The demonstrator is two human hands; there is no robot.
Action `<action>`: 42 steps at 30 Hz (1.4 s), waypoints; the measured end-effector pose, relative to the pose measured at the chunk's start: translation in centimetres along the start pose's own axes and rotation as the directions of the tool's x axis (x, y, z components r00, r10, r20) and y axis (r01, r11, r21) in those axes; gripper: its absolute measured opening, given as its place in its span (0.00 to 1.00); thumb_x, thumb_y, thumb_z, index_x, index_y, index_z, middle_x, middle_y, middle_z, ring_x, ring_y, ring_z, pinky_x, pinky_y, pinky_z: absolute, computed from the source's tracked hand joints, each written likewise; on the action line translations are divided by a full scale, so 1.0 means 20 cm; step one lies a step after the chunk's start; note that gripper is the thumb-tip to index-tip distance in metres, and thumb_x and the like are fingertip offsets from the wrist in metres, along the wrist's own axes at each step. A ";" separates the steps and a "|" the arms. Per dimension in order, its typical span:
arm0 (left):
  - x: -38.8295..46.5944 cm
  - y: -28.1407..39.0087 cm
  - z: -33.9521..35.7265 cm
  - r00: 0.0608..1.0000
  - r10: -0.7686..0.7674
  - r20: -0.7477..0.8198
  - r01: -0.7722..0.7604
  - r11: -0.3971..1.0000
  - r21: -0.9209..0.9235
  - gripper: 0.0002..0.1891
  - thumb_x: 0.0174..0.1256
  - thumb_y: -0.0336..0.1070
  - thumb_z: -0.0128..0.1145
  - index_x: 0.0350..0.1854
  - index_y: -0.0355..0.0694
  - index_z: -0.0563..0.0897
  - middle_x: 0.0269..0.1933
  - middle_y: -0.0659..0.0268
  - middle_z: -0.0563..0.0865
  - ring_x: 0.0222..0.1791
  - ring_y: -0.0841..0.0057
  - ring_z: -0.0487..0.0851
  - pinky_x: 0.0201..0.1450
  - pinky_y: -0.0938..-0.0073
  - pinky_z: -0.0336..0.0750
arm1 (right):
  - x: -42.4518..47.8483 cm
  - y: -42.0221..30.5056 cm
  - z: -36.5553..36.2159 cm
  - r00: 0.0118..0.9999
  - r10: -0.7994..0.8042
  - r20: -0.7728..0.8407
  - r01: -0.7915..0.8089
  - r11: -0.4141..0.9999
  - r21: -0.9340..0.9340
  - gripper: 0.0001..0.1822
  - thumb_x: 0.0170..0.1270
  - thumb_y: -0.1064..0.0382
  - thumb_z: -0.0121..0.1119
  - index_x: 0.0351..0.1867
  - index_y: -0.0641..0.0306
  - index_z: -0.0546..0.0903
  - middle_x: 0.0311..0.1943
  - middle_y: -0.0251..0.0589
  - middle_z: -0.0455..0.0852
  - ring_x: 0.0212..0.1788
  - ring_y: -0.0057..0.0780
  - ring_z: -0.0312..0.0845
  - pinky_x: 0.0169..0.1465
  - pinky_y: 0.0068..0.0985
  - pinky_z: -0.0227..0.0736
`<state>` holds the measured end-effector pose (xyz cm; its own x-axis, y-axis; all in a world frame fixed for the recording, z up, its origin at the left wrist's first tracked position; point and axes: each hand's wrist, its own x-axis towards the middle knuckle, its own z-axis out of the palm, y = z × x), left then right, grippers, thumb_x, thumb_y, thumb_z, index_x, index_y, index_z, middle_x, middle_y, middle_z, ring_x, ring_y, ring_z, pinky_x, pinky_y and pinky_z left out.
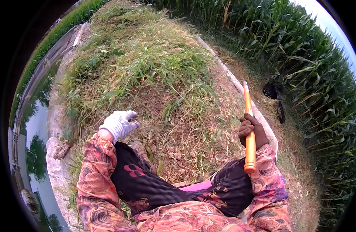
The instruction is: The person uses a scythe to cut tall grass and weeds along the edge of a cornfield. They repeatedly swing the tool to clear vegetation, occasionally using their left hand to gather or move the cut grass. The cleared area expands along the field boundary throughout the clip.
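My left hand (120,124), in a white knit glove, hovers over my knee with thumb and fingers apart and nothing between them. A brown glove covers my right hand (253,132), which is closed around the orange handle (249,145) of a hand tool. The handle points away from me and ends in a metal ferrule (245,83); any blade beyond it is too faint to make out. Between my knees lies ground strewn with dry cut grass (183,133). Green standing grass and weeds (166,66) begin just beyond it.
A pale raised edging (224,68) runs along the right, with a dark object (270,91) lying past it. Tall corn plants (299,63) stand farther right. On the left, a pale bank edge (54,168) drops to water (38,139). Something pink (196,185) shows beneath me.
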<state>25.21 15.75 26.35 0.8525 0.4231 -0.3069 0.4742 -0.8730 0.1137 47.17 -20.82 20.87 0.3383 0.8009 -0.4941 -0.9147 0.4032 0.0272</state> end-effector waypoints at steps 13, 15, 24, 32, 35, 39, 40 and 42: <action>-0.12 -0.10 0.13 0.953 -0.132 0.271 0.122 0.991 0.054 0.25 0.60 0.57 0.51 0.55 0.49 0.76 0.43 0.58 0.84 0.45 0.58 0.81 0.49 0.60 0.74 | 0.35 0.29 0.20 0.983 0.137 -0.118 -0.177 0.599 -0.781 0.10 0.64 0.59 0.56 0.40 0.61 0.72 0.17 0.25 0.65 0.15 0.14 0.60 0.18 0.18 0.62; -0.16 -0.16 0.22 0.945 -0.170 0.278 0.180 0.984 -0.010 0.26 0.57 0.57 0.53 0.56 0.50 0.76 0.46 0.56 0.83 0.48 0.57 0.80 0.52 0.60 0.73 | 0.42 0.36 0.21 0.992 0.036 -0.118 -0.122 0.433 -0.893 0.10 0.64 0.58 0.57 0.37 0.61 0.72 0.15 0.26 0.66 0.13 0.15 0.61 0.15 0.18 0.62; -0.15 -0.22 0.29 0.970 -0.119 0.213 0.151 0.978 -0.144 0.27 0.57 0.53 0.56 0.56 0.43 0.75 0.65 0.51 0.66 0.58 0.55 0.72 0.61 0.61 0.67 | 0.62 0.68 0.18 0.946 -0.204 0.251 0.267 0.059 -0.962 0.13 0.60 0.63 0.58 0.41 0.66 0.71 0.18 0.32 0.72 0.11 0.20 0.67 0.14 0.21 0.71; -0.32 -0.21 0.29 0.955 0.149 0.258 -0.136 0.988 -0.067 0.24 0.56 0.52 0.57 0.52 0.46 0.77 0.45 0.58 0.81 0.47 0.59 0.80 0.48 0.59 0.75 | 1.02 0.92 0.40 0.979 -0.202 0.041 0.034 -0.041 -0.999 0.11 0.60 0.61 0.59 0.32 0.63 0.71 0.16 0.31 0.70 0.12 0.19 0.65 0.14 0.21 0.66; -0.41 -0.14 0.21 0.927 0.277 0.253 -0.276 0.960 -0.041 0.21 0.56 0.51 0.56 0.50 0.47 0.78 0.39 0.57 0.83 0.40 0.57 0.82 0.42 0.58 0.76 | 1.27 1.00 0.47 0.977 -0.211 -0.015 -0.007 0.037 -0.999 0.11 0.59 0.60 0.60 0.32 0.64 0.72 0.16 0.32 0.70 0.13 0.20 0.66 0.15 0.23 0.67; -0.43 -0.15 0.19 0.902 0.367 0.226 -0.324 0.924 -0.204 0.19 0.57 0.50 0.55 0.47 0.45 0.78 0.35 0.55 0.84 0.38 0.56 0.83 0.39 0.57 0.77 | 1.39 1.12 0.38 0.976 -0.188 -0.112 -0.105 0.045 -0.993 0.12 0.60 0.60 0.59 0.27 0.65 0.72 0.16 0.33 0.71 0.14 0.23 0.66 0.17 0.25 0.67; -0.44 -0.18 0.22 0.922 0.304 0.240 -0.274 0.950 -0.149 0.19 0.57 0.50 0.55 0.46 0.44 0.79 0.35 0.55 0.84 0.38 0.56 0.83 0.39 0.58 0.78 | 1.34 1.15 0.34 0.982 -0.151 -0.113 -0.108 0.042 -0.993 0.11 0.60 0.60 0.59 0.28 0.64 0.72 0.16 0.33 0.71 0.14 0.22 0.66 0.17 0.25 0.66; -0.46 -0.21 0.32 0.923 0.260 0.283 -0.236 0.965 -0.117 0.18 0.57 0.49 0.55 0.44 0.43 0.80 0.35 0.56 0.85 0.37 0.57 0.83 0.38 0.58 0.78 | 1.14 1.20 0.19 0.979 -0.125 -0.161 -0.158 0.040 -0.987 0.11 0.60 0.60 0.59 0.29 0.63 0.72 0.16 0.33 0.70 0.14 0.21 0.65 0.17 0.24 0.66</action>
<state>14.01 14.07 22.70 0.8479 0.0951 -0.5215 0.2823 -0.9137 0.2923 33.80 8.76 13.50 0.4098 0.6622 -0.6274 -0.3083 -0.5468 -0.7785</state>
